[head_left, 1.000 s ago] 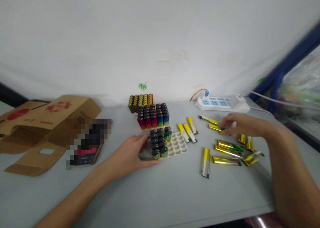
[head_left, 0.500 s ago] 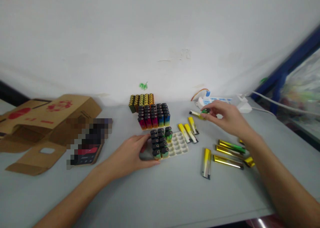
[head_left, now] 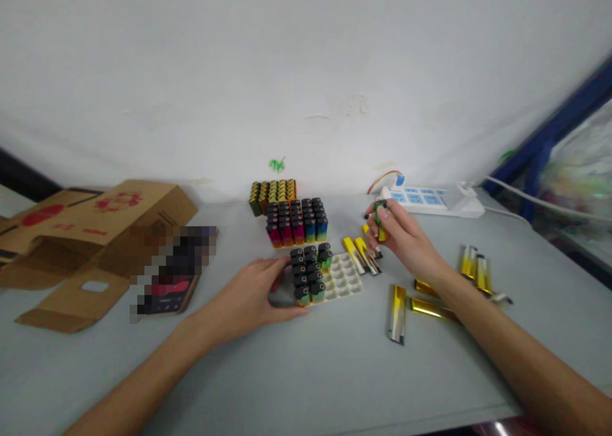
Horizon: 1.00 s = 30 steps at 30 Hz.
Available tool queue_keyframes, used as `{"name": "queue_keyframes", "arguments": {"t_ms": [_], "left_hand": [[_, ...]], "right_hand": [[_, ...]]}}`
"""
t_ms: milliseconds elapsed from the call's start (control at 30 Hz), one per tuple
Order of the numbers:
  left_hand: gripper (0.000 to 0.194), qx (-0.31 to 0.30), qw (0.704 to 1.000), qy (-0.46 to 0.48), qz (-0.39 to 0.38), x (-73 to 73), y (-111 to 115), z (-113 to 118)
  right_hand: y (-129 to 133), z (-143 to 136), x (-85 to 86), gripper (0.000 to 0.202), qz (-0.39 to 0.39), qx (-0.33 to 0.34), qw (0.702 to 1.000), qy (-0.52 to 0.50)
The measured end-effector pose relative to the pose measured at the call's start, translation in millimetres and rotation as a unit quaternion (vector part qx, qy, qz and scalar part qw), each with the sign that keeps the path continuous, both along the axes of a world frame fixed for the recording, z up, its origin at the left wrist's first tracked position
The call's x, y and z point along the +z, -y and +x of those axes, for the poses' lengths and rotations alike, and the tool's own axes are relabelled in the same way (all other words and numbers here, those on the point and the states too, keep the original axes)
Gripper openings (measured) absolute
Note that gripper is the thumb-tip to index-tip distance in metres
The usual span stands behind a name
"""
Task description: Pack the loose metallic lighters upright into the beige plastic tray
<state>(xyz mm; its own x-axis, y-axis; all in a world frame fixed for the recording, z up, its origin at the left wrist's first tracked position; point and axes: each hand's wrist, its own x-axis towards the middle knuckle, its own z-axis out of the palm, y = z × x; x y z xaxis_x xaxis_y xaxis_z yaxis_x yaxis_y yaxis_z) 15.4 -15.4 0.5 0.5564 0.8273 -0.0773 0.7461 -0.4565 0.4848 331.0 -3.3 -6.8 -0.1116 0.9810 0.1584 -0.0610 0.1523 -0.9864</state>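
The lighter (head_left: pixel 381 220) in the air is green, running to yellow at its lower end, with a dark top pointing upward; it stands nearly upright, partly covered by fingers. The right hand (head_left: pixel 404 229) has it pinched between thumb and fingers, raised over the bench (head_left: pixel 287 372) to the right of the pale tray (head_left: pixel 344 278). That forearm slants in from the lower right, passing over some loose yellow lighters (head_left: pixel 433 310), so part of them is hidden from me.

The left hand (head_left: pixel 253 292) grasps the filled end of the tray, thumb along the near corner and fingers curled round the far left side. Its forearm comes up from the lower left, resting low.

Standing lighters (head_left: pixel 308 275) with black tops fill the tray's left part (green shows on their bodies, more clearly on the one at the far right), and bare round pockets take up the rest. Just behind stands a block of magenta and blue lighters (head_left: pixel 296 222), with gold-topped lighters (head_left: pixel 272 190) behind that. A few yellow-and-white lighters (head_left: pixel 354 255) lie flat just beside the tray's right end. Near the wall sits a white power strip (head_left: pixel 415 197); over on the left, an open cardboard box (head_left: pixel 119 200).
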Motion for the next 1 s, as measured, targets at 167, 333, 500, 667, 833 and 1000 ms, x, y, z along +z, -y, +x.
{"name": "queue_keyframes", "arguments": {"t_ms": [167,333,500,667,833,1000], "left_hand": [[0.049,0.001,1.000,-0.003,-0.005,-0.7,-1,-1],[0.050,-0.002,1.000,-0.009,-0.009,-2.0,-1,-1],[0.050,0.000,1.000,-0.010,-0.007,-2.6,-1,-2],[0.050,0.004,1.000,-0.008,-0.008,-1.7,0,-2],[0.048,-0.004,1.000,-0.007,-0.015,-0.8,-1,-1],[0.050,-0.001,1.000,-0.020,-0.021,-0.6,-1,-1]], "right_hand": [[5,-10,2.2,0.059,-0.046,-0.023,0.999,0.001],[8,-17,4.3,0.058,-0.104,-0.049,0.993,0.011],[8,-20,2.1,0.047,-0.099,-0.079,0.991,0.035],[8,-20,-1.2,0.047,-0.094,-0.059,0.993,0.040],[5,-20,-4.9,0.062,-0.103,-0.065,0.993,0.003],[10,-23,0.8,0.065,-0.066,-0.034,0.997,-0.020]]}}
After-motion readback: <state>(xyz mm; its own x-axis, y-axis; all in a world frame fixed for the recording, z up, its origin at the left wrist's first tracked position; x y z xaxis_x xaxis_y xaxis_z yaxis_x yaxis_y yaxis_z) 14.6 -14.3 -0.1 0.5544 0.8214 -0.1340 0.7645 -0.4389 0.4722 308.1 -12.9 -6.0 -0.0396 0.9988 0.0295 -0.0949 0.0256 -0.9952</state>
